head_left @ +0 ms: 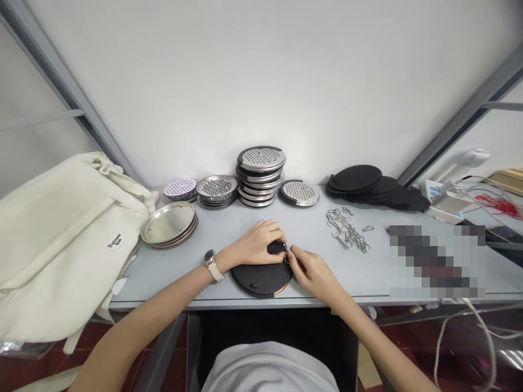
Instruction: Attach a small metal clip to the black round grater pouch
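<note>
A round black disc [261, 277] lies at the front edge of the grey table [229, 228]. My left hand [257, 242], with a watch on its wrist, rests on the disc's far rim with its fingers curled down on it. My right hand [312, 272] pinches a small metal ring [286, 255] at the disc's right rim, right beside the left fingertips. A loose heap of metal rings and clips [347, 231] lies to the right of my hands.
At the back stand a stack of perforated metal discs [260, 177], more single discs [216, 190], plain metal lids [169, 224] and a pile of black discs [373, 188]. A cream cloth bag [61, 239] fills the left. Cables and a device [453, 190] lie at right.
</note>
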Action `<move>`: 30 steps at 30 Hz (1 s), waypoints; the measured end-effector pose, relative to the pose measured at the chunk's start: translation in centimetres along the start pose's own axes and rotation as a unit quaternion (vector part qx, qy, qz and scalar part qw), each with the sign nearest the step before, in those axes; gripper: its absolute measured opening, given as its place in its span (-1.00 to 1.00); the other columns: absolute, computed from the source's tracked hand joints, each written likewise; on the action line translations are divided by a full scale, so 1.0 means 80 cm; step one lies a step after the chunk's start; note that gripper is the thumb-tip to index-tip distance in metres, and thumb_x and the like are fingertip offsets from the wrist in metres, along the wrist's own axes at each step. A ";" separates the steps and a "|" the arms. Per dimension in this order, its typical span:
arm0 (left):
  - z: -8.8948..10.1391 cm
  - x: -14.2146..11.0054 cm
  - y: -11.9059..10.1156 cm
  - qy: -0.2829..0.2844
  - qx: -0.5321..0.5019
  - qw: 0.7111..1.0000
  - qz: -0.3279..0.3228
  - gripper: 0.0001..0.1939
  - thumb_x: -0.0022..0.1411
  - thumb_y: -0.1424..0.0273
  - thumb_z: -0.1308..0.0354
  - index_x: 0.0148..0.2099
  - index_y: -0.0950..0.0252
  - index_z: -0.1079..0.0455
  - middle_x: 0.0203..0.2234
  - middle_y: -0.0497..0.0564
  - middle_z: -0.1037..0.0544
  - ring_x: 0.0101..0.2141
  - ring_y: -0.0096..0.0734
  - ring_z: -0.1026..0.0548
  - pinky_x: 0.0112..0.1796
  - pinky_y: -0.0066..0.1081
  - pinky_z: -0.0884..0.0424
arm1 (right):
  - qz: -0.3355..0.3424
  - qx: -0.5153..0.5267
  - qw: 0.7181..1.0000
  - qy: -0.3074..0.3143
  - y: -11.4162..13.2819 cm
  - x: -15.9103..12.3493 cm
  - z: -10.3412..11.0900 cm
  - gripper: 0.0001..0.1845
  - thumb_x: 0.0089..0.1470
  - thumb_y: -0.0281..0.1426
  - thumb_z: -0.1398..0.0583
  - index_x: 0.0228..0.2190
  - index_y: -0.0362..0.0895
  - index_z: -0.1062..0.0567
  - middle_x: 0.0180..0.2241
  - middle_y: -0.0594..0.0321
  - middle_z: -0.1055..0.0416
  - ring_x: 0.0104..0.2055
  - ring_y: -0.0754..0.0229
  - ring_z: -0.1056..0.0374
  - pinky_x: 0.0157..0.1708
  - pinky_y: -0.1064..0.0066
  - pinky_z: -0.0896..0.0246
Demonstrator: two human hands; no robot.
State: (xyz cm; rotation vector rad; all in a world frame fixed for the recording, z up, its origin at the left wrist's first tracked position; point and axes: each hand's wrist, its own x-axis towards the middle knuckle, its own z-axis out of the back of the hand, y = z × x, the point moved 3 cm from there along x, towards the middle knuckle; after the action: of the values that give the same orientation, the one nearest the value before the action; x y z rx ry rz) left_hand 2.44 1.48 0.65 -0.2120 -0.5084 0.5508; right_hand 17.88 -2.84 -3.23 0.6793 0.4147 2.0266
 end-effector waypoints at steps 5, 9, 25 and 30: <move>-0.001 -0.002 0.000 0.006 -0.013 1.000 0.012 -0.84 0.16 0.34 -0.14 -0.23 0.31 -0.33 -0.33 0.01 -0.35 -0.30 -0.39 -0.34 -0.22 -0.40 -0.29 | -0.006 0.004 1.000 0.001 0.000 0.000 0.001 -0.73 0.24 -0.37 0.07 -0.52 -0.07 -0.11 -0.63 0.40 -0.15 -0.63 0.31 -0.06 -0.55 0.47 0.08; 0.001 -0.002 -0.003 0.028 -0.024 0.999 0.006 -0.86 0.19 0.35 -0.11 -0.23 0.31 -0.31 -0.33 0.01 -0.34 -0.30 -0.41 -0.34 -0.22 -0.42 -0.28 | -0.010 0.005 1.000 -0.002 0.000 0.000 0.001 -0.73 0.23 -0.37 0.07 -0.53 -0.07 -0.12 -0.65 0.41 -0.13 -0.64 0.32 -0.04 -0.57 0.48 0.09; 0.001 -0.002 -0.003 0.045 0.000 0.999 -0.005 -0.88 0.21 0.35 -0.08 -0.26 0.31 -0.29 -0.33 0.00 -0.32 -0.31 -0.39 -0.32 -0.22 -0.41 -0.27 | -0.028 0.044 0.998 -0.024 -0.006 -0.001 -0.002 -0.74 0.22 -0.35 0.05 -0.52 -0.07 -0.12 -0.65 0.44 -0.07 -0.64 0.34 0.02 -0.59 0.49 0.06; -0.001 -0.003 -0.003 0.041 0.013 0.999 -0.006 -0.86 0.21 0.34 -0.09 -0.25 0.31 -0.28 -0.34 0.01 -0.32 -0.32 -0.38 -0.32 -0.22 -0.39 -0.27 | -0.032 0.049 0.998 -0.028 -0.007 -0.001 -0.001 -0.74 0.22 -0.34 0.05 -0.52 -0.07 -0.10 -0.65 0.45 -0.06 -0.64 0.35 0.03 -0.58 0.50 0.08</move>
State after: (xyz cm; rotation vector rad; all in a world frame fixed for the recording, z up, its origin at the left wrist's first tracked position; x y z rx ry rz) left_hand 2.42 1.17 0.56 -0.2049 -0.4227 0.5351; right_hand 18.24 -2.63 -3.66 0.7709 0.4986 1.9314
